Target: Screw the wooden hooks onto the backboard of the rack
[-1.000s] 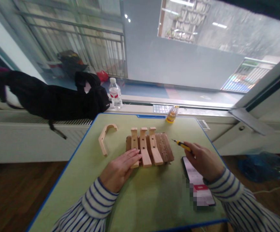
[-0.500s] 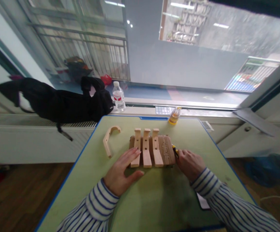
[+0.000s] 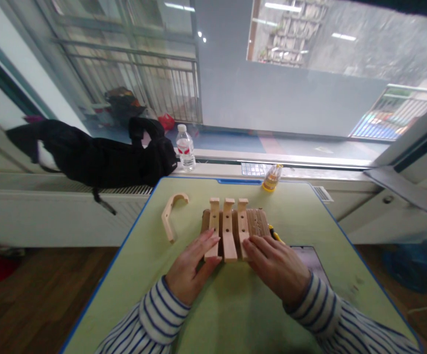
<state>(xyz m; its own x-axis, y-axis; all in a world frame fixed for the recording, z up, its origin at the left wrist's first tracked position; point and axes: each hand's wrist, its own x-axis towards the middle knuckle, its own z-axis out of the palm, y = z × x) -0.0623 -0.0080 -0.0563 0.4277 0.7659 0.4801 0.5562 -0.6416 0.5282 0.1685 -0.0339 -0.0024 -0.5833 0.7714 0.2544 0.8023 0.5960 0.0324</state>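
A dark brown slatted wooden board (image 3: 258,223) lies on the green table top (image 3: 235,314), with several pale wooden hook pieces across it. The middle piece (image 3: 229,231) sits between its two neighbours, and each has round holes. My left hand (image 3: 194,263) rests on the leftmost piece (image 3: 213,231), fingers spread. My right hand (image 3: 275,268) presses on the rightmost piece (image 3: 242,231) and the board's near edge. Just beyond that hand, a yellow-handled screwdriver (image 3: 275,234) lies partly hidden. A curved wooden hook (image 3: 169,215) lies apart to the left.
A phone (image 3: 309,259) lies to the right, partly under my right wrist. An amber bottle (image 3: 272,178) stands at the table's far edge. On the sill behind are a plastic water bottle (image 3: 185,147) and a black bag (image 3: 102,157). A radiator runs below.
My right hand has moved left from the board's right end onto the hook pieces, and the screwdriver no longer sits in its grip. My left hand has shifted slightly toward the near ends.
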